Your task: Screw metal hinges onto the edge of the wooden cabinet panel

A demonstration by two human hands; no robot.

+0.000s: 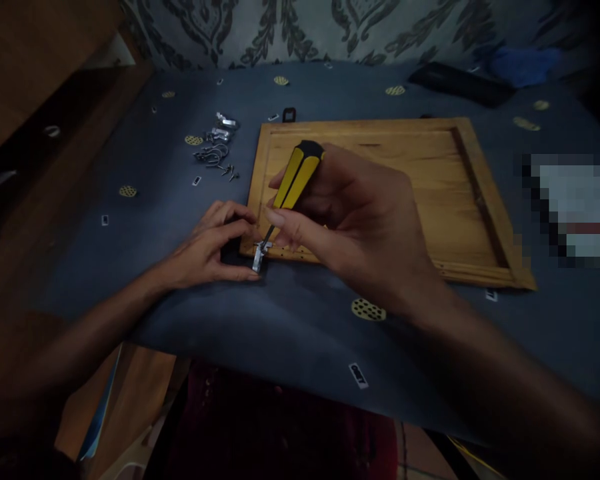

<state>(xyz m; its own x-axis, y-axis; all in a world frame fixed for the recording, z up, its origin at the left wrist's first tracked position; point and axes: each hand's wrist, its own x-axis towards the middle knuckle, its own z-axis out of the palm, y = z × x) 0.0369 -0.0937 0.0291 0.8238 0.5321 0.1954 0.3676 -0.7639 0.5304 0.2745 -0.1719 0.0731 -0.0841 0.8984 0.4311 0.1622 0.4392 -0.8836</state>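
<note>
A wooden cabinet door (pixel 430 167) with a raised frame lies flat on the dark patterned cloth (pixel 180 320). At its near left corner sits a metal hinge (pixel 259 257), part of it jutting past the edge. My left hand (pixel 215 247) holds the hinge there, thumb against its near end and fingers on the door's corner. Gripped in my right hand (pixel 365 220) is a screwdriver (pixel 297 177) with a yellow and black handle, tilted, its shaft reaching down to the hinge. The tip's exact contact is too small to make out.
More metal hinges (pixel 223 127) lie beyond my left hand, with several metal hooks (pixel 213 155) and small screws (pixel 227 171) beside them. A black case (pixel 460 85) and a blue cloth (pixel 525 65) are at the back right. A blurred-out object (pixel 575 207) lies at the right.
</note>
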